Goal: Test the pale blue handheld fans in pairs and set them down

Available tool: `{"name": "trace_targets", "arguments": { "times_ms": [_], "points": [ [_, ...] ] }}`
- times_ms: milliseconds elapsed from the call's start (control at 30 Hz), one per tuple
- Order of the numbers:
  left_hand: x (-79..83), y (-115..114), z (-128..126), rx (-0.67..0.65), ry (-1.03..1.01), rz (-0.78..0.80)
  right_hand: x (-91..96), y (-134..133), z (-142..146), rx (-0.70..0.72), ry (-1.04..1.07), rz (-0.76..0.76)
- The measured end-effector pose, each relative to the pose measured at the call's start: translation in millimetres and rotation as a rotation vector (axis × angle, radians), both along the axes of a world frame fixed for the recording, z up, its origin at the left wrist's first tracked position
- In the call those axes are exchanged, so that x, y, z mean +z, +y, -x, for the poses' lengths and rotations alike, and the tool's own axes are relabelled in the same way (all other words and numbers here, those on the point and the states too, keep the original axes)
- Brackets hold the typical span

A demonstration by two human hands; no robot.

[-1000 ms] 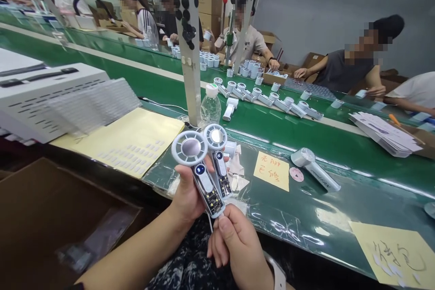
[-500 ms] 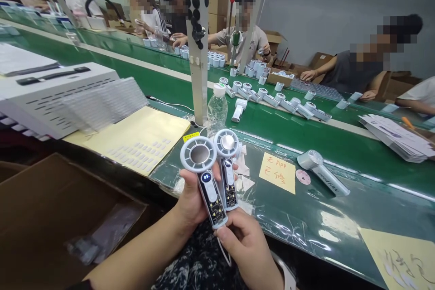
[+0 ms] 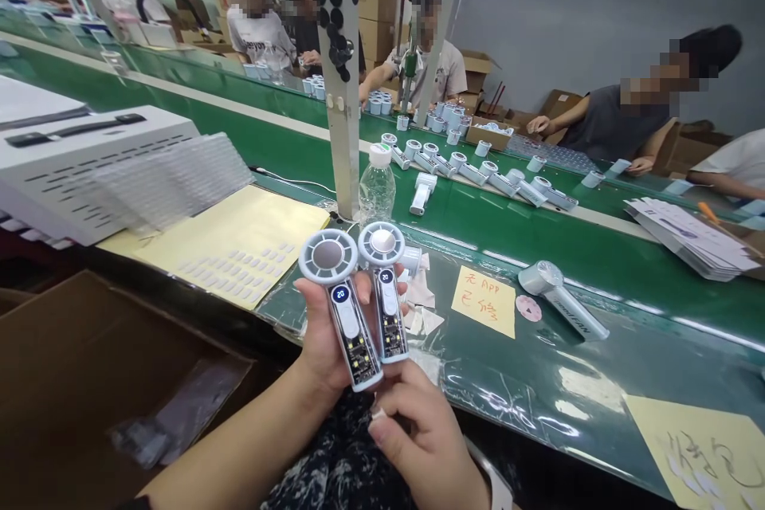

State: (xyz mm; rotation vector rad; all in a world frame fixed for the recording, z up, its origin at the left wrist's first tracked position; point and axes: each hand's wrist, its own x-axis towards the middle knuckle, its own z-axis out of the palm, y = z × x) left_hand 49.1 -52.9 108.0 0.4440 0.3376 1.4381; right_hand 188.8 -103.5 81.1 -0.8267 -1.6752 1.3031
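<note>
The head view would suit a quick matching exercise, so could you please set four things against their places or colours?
1. Left fan of the lit pair
2. Plastic bottle
3. Note with handwriting beside the sticker
4. Round sticker

A. Upright beside the metal post
B. Pink
C. Held in the left hand
D. Yellow

Pairs: 1-C, 2-A, 3-D, 4-B

The person is wearing a smooth white band (image 3: 500,484) just behind the right hand (image 3: 421,430). Dark cloth (image 3: 338,454) with a pale, blotchy pattern is showing below the left hand (image 3: 323,331) and beside the right one. Well behind the left hand, a dark cuff (image 3: 135,504) is edging the bare forearm (image 3: 239,438).
</note>
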Motion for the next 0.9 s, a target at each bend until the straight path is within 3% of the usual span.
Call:
{"name": "trace_targets", "arguments": {
  "times_ms": [200,367,500,700,800,900],
  "points": [
    [3.3,-2.4,0.9,-0.006,-0.001,-0.029,0.9,2.8,0.5,-0.142,-0.066,0.2],
    [3.0,-3.0,1.1,0.031,0.061,-0.069,5.7,1.1,-0.3,-0.097,-0.036,0.373],
    [-1.2,-3.4,0.9,0.059,0.131,-0.117,3.5,0.1,0.6,-0.122,-0.029,0.35],
    [-3.5,-6.7,-1.8,0.11,0.216,-0.187,-3.4,-1.8,7.4,-0.155,0.11,0.468],
    [-4.4,-6.0,-0.7,0.108,0.224,-0.221,-2.8,0.3,5.9,-0.148,0.053,0.408],
    [-5.5,-3.9,0.7,0.126,0.22,-0.156,-0.8,5.9,-0.9,-0.136,-0.086,0.296]
  ]
}}
